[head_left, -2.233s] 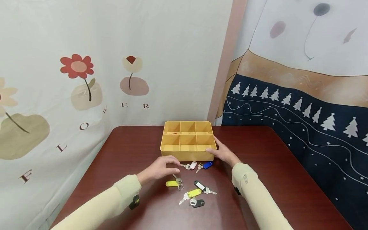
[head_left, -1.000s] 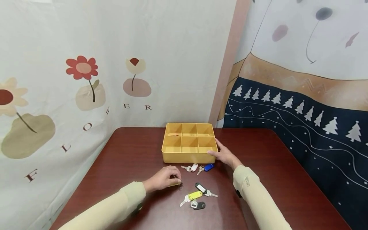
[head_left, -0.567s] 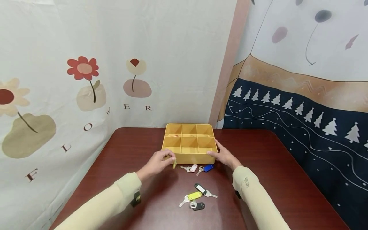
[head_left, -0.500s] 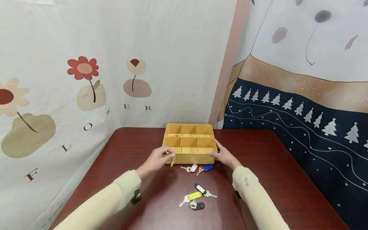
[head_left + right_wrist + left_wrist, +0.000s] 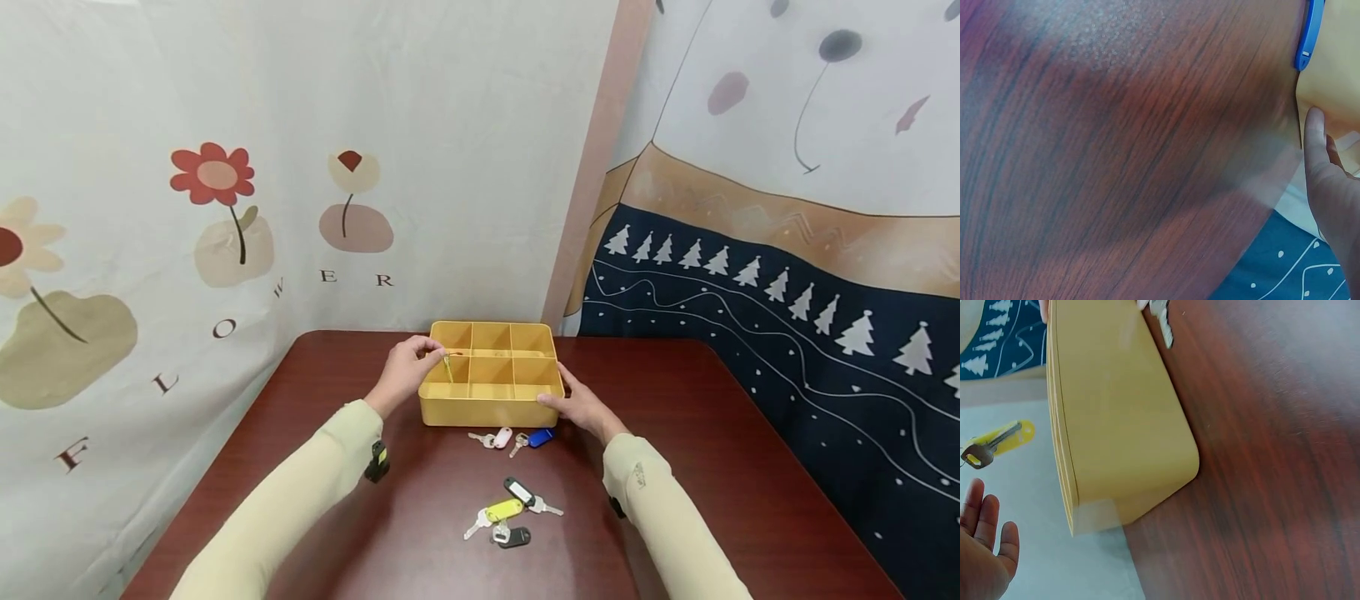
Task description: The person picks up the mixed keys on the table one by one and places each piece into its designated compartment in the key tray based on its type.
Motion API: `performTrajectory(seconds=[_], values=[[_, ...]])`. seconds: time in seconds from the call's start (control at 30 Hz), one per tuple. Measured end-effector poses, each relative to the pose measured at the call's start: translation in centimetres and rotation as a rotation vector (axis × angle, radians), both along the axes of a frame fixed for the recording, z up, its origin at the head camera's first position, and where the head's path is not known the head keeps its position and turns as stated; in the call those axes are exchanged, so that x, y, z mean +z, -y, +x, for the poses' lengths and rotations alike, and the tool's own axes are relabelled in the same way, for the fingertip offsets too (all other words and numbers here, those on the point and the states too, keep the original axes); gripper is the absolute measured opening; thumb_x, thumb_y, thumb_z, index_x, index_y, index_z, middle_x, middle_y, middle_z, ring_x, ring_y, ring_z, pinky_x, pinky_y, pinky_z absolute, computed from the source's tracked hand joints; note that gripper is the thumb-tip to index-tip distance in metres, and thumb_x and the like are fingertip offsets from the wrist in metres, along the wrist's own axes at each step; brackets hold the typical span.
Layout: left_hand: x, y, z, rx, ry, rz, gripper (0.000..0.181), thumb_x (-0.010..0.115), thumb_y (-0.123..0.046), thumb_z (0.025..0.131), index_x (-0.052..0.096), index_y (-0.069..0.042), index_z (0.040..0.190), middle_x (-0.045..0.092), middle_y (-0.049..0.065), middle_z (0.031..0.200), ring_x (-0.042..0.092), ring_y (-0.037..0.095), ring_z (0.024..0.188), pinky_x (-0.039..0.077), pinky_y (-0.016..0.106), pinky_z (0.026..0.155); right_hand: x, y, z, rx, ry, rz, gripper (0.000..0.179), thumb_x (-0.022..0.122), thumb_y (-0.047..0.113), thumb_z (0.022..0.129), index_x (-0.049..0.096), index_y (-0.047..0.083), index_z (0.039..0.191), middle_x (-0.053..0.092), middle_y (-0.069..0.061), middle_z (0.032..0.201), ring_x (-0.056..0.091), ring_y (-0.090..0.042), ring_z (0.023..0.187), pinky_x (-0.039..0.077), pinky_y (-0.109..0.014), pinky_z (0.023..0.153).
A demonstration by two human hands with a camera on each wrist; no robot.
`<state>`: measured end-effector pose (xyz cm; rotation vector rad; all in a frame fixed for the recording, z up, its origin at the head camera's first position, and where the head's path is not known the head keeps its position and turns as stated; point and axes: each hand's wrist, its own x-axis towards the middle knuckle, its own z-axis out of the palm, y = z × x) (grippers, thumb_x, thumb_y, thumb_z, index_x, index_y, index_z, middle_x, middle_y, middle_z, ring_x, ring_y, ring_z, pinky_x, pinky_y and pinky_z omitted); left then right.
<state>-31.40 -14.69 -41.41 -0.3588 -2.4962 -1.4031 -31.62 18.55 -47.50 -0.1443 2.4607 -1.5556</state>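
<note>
Two hands are at work over the table (image 5: 420,542): the left hand (image 5: 405,372) pinches a yellow-tagged key (image 5: 448,369), and the right hand (image 5: 583,407) holds the near right corner of the yellow box (image 5: 491,412). The head view puts the yellow-tagged key over the front left compartment, hanging from the left grip, too small there to tell key from tag. The left wrist view separates them: a dark-looking key lies along its yellow tag, both clear of the box's rim, with loosely extended fingers (image 5: 988,515) below; the pinching tips fall outside that view.

Only the head view shows all six compartments, plus a cluster nearer the person: a labelled black tag (image 5: 519,491), a second yellow tag (image 5: 504,510) and a plain black tag (image 5: 515,537), each with a key. It also shows a white tag (image 5: 502,437) and a blue tag (image 5: 541,437) with their keys, just before the box's front. The right wrist view has the blue tag edge-on beside that wall, the right thumb (image 5: 1315,134) against the box, its other fingers mostly hidden.
</note>
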Motion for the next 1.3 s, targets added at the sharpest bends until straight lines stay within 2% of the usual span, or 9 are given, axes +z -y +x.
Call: performTrajectory(seconds=[0.3, 0.5, 0.6, 0.83, 1.1, 1.3], values=[[-0.9, -0.2, -2.1, 0.059, 0.047, 0.026, 0.018, 0.064, -0.022, 0.098, 0.072, -0.006, 0.102, 0.068, 0.009, 0.106, 0.058, 0.024, 0.091, 0.048, 0.037, 0.079, -0.2, -0.3, 0.1, -0.007, 0.000, 0.023, 0.097, 0.073, 0.049, 0.087, 0.015, 0.024, 0.160, 0.035, -0.019, 0.154, 0.048, -0.037, 0.126, 0.044, -0.055, 0.100], [-1.5, -0.3, -2.8, 0.076, 0.060, 0.055, 0.019, 0.065, -0.020, 0.097, 0.072, -0.003, 0.104, 0.068, 0.012, 0.105, 0.058, 0.026, 0.090, 0.048, 0.038, 0.080, -0.3, -0.5, 0.3, -0.005, 0.009, 0.003, 0.096, 0.073, 0.049, 0.087, 0.016, 0.024, 0.160, 0.035, -0.019, 0.154, 0.052, -0.036, 0.123, 0.045, -0.053, 0.100], [-1.6, -0.1, -2.9, 0.084, 0.058, 0.049, 0.022, 0.065, -0.019, 0.097, 0.072, 0.000, 0.106, 0.068, 0.013, 0.107, 0.059, 0.027, 0.093, 0.048, 0.039, 0.082, -0.3, -0.3, 0.3, 0.008, 0.012, -0.009, 0.096, 0.073, 0.048, 0.087, 0.016, 0.025, 0.160, 0.035, -0.019, 0.154, 0.052, -0.035, 0.123, 0.045, -0.052, 0.100], [-1.2, 0.4, -3.1, 0.105, 0.040, 0.022, 0.021, 0.065, -0.020, 0.097, 0.071, -0.002, 0.108, 0.068, 0.014, 0.109, 0.060, 0.027, 0.098, 0.048, 0.040, 0.086, -0.1, 0.1, 0.1, -0.006, 0.004, -0.035, 0.097, 0.075, 0.044, 0.086, 0.015, 0.026, 0.161, 0.035, -0.019, 0.155, 0.054, -0.037, 0.123, 0.047, -0.052, 0.098], [-1.2, 0.5, -2.7, 0.075, 0.040, 0.008, 0.023, 0.066, -0.021, 0.097, 0.070, -0.003, 0.111, 0.068, 0.013, 0.110, 0.061, 0.028, 0.100, 0.049, 0.042, 0.088, 0.0, 0.2, 0.3, -0.002, 0.000, -0.023, 0.095, 0.074, 0.042, 0.088, 0.015, 0.025, 0.161, 0.036, -0.021, 0.153, 0.052, -0.038, 0.123, 0.048, -0.053, 0.097], [-0.4, 0.3, -2.1, 0.038, 0.036, 0.025, 0.026, 0.067, -0.019, 0.096, 0.069, 0.000, 0.114, 0.069, 0.014, 0.110, 0.061, 0.029, 0.103, 0.049, 0.044, 0.090, 0.0, 0.1, 0.1, 0.012, -0.007, -0.034, 0.096, 0.074, 0.043, 0.088, 0.015, 0.023, 0.161, 0.034, -0.022, 0.153, 0.051, -0.038, 0.124, 0.047, -0.053, 0.098]])
